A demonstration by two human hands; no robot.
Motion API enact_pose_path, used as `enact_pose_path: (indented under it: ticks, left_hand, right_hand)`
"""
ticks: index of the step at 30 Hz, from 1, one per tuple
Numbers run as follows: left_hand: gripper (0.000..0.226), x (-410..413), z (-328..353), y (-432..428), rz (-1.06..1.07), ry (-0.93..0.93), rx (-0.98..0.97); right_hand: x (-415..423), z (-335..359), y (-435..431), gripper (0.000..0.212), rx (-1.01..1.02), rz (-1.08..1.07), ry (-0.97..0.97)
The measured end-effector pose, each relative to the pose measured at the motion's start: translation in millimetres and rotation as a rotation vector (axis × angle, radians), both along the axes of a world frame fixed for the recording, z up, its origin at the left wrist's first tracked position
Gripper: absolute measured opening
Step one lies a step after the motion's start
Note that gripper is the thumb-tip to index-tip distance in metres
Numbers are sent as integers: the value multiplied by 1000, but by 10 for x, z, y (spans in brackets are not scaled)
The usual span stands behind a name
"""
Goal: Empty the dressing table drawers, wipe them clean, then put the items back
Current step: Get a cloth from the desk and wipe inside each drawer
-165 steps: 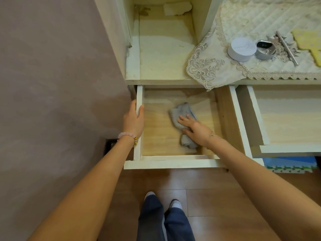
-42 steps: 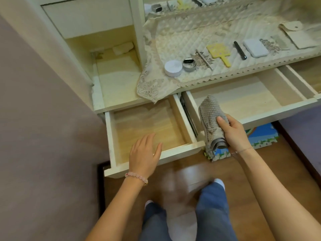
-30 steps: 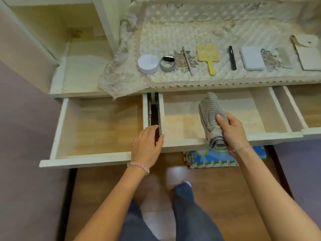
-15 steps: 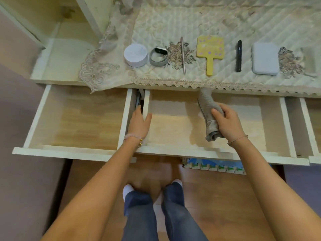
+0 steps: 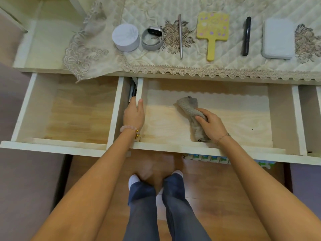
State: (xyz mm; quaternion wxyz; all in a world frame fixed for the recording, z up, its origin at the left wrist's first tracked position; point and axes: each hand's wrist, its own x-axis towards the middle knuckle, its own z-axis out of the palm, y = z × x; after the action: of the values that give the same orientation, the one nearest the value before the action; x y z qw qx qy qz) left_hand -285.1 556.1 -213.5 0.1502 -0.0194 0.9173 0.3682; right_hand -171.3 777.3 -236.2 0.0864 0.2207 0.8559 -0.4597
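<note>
Since the middle drawer (image 5: 281, 119) held nothing but the cloth (image 5: 188, 106), the step in hand looked to be wiping its floor. It would go best with the cloth spread flatter under the palm and drawn in overlapping strokes from the back wall to the front, corners included, while the other hand kept the drawer from sliding on its runners. The right hand (image 5: 211, 125) had its fingers (image 5: 201, 113) curled over the bunched grey cloth, grasping it and pressing it onto the wooden floor near the drawer's middle. The left hand (image 5: 133, 115) gripped the same drawer by its left wall, thumb on the inner side and the other fingers (image 5: 132, 103) wrapped over the outer side. The left drawer (image 5: 69, 110) stood open just beside it. The items for putting back, among them a round white box (image 5: 125, 37) and a yellow hand mirror (image 5: 212, 26), lay in a row on the table (image 5: 45, 46) above, well apart from the cloth
</note>
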Motion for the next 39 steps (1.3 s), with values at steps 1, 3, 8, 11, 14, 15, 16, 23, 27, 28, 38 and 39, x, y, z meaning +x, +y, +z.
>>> enact_pose_path:
  ticks: [1,3,8,11,14,15,16,23,27,28,38,39]
  left_hand:
    - [38,2,4,-4,-4,12,-17]
    - [34,11,14,-9,-13,30,-35]
    - [28,1,68,-36,-59,-19,-53]
    - [30,-5,97,-53,-69,-48,-52]
    - [28,30,108,-82,-81,-69,-41]
    - [27,45,110,-96,-87,-73,-35]
    - [27,60,112,-111,-92,-77,-27]
    - [13,160,81,-201,-102,-94,19]
    - [10,232,66,-263,-116,-109,59]
    - [10,249,67,-274,-114,-116,77]
    - [23,178,55,-321,-50,-135,251]
    - [28,141,59,-303,-43,-131,267]
  right_hand:
    - [9,2,-1,34,-10,-8,4]
    - [27,5,-7,32,-29,-23,12]
    - [36,23,-47,27,-103,-88,42]
    - [-6,52,-78,25,-154,-168,72]
    - [-93,95,-114,26,-165,-295,141]
    - [-135,108,-129,27,-132,-323,168]
    - [-186,117,-150,28,-91,-338,187]
    - [-539,7,-520,38,125,-121,99]
    - [-579,-151,-719,45,239,85,-6]
    - [-571,-174,-755,47,259,88,-13]
    - [-507,-281,-882,49,296,31,30]
    - [-509,-290,-889,48,299,21,39]
